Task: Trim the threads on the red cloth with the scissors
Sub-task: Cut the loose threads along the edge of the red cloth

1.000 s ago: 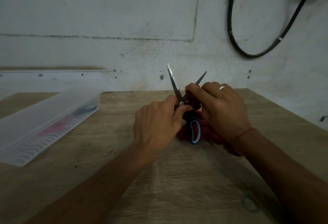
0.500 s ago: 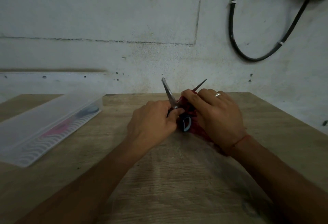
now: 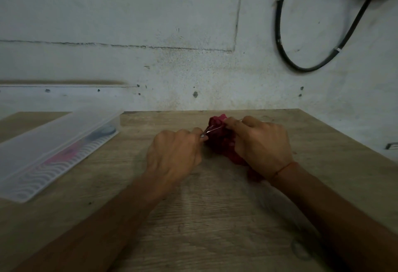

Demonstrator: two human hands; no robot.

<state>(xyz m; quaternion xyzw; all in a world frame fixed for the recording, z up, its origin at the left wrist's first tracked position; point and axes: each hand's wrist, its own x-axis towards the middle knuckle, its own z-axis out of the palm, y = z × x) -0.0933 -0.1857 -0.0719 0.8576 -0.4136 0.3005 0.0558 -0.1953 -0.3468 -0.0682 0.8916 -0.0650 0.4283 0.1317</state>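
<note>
Wooden tabletop (image 3: pixel 215 218), bare wall behind: red cloth (image 3: pixel 219 140) is bunched near the far edge. It's soft and limp, so it'll likely shift under the blades unless you pinch it taut right beside the thread. Your right hand (image 3: pixel 261 144) grips the bunch, your left hand (image 3: pixel 174 155) is curled round the scissors (image 3: pixel 212 130) with only a blade sliver showing against the cloth, and the clear plastic box (image 3: pixel 53 149) sits well off left.

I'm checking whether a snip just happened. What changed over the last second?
The scissors went from pointing up with blades wide apart to lying low across the red cloth, with only a thin sliver of blade showing; their blue handle is now hidden. The left hand still holds them, and the right hand still grips the cloth. The clear box on the table has not moved.
</note>
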